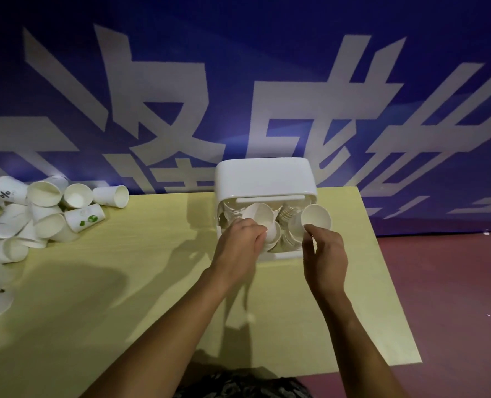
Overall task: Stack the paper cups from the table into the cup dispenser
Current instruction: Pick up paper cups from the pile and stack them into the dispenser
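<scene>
A white cup dispenser (264, 176) stands at the far edge of the yellow table (123, 282), its front open, with stacks of paper cups inside. My left hand (241, 242) grips a white paper cup (260, 215) at the dispenser's left opening, with another cup (273, 235) just beside its fingers. My right hand (324, 254) pinches the rim of a second white paper cup (316, 219) at the right opening. A heap of loose paper cups (37, 214) lies at the table's far left.
A blue banner with large white characters (238, 96) hangs right behind the table. The table's right edge (382, 268) drops to a dark red floor (454, 297). Some loose cups carry green prints (87, 221).
</scene>
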The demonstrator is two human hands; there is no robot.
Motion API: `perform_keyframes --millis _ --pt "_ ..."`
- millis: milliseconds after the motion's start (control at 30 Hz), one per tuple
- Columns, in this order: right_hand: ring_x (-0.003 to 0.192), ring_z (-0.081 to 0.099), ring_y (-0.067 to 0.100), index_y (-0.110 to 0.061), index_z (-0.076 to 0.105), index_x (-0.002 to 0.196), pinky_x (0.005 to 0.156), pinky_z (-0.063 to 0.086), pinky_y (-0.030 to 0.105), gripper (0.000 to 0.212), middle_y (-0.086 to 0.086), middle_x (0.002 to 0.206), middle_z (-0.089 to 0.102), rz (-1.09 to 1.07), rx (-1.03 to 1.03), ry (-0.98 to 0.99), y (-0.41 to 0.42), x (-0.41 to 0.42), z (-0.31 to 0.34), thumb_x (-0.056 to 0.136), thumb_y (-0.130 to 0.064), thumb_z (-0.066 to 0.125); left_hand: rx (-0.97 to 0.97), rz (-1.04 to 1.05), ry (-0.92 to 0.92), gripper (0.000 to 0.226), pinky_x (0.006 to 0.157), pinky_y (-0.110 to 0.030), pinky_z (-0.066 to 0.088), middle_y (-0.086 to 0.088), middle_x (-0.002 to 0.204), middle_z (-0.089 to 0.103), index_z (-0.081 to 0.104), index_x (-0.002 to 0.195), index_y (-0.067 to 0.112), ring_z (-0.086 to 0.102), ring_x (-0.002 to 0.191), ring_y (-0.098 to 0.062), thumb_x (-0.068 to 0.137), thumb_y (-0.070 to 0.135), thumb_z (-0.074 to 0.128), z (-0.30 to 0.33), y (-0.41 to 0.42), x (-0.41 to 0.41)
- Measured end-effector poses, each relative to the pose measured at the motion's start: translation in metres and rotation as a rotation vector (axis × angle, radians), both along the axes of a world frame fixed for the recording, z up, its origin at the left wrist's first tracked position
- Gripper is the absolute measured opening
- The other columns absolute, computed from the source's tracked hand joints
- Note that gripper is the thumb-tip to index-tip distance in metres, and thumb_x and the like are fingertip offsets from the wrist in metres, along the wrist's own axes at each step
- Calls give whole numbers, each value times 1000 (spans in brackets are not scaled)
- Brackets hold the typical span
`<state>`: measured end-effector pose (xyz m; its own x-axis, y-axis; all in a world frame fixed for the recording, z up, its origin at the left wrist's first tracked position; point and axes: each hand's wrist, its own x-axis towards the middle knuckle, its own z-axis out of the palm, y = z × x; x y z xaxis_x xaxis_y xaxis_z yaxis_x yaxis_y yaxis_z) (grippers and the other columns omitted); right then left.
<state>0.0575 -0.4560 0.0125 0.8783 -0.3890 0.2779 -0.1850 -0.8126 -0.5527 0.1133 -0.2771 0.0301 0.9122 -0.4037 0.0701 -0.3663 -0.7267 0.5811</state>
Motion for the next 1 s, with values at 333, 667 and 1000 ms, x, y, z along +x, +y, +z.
perform_keyframes --millis 333,667,1000 --pt "71 52 28 -13 60 70 48 37 31 19 1 67 61 145 -97 239 -32 22 -40 86 -5 59 318 -18 146 23 76 -33 47 -10 97 62 69 90 9 54 97 -28 96 12 47 -22 -41 15" --pt "63 53 28 -18 67 73 54 44 34 15 -1 66 65 279 -163 317 -44 34 -64 82 -6 65 277 19 316 23 85 -31 50 -3 105 65 70 104 18 57 101 -24 96 12 49 -54 -52 23" --pt "82 62 28 -19 72 92 68 47 35 15 -2 89 73 211 -159 267 -30 31 -56 78 -14 75 93 34 140 25 89 -24 42 2 115 61 67 113 16 53 109 -18 95 24 52 -52 -34 20"
